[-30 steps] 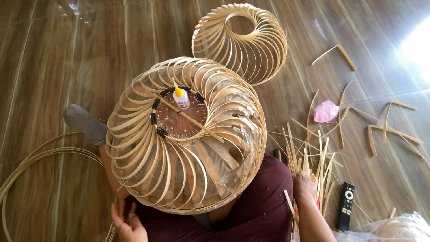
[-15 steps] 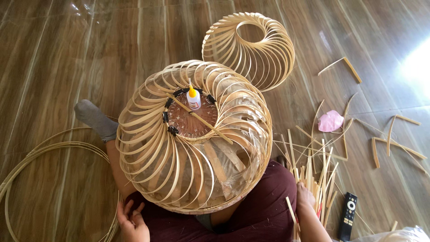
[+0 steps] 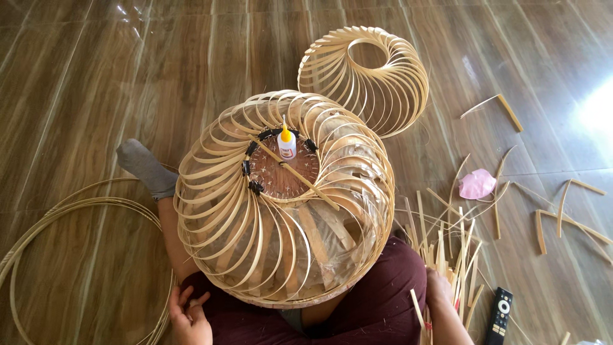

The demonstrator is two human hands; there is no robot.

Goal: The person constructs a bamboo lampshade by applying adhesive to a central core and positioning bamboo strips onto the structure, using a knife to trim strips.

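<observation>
Bamboo strips bent into a spiral dome make up the big lampshade frame [image 3: 284, 204] resting on the person's lap, near the middle of the view, with a small glue bottle [image 3: 287, 145] standing on its flat wooden centre disc [image 3: 281, 176] beside a loose stick [image 3: 300, 179]. It looks light and springy but fragile: the thin ribs would likely flex or snap under a pinch, so the stiff lower rim or the clipped inner ring seems the safer place to take hold. The left hand [image 3: 190, 316] lies at the near left edge below the rim, fingers loosely curled and holding nothing that I can see. The right hand [image 3: 439, 291] reaches into a bundle of loose bamboo strips [image 3: 453, 255] at the near right; whether its fingers grip one I cannot tell. A finished second frame [image 3: 370, 76] lies farther off on the wooden floor [image 3: 96, 76].
</observation>
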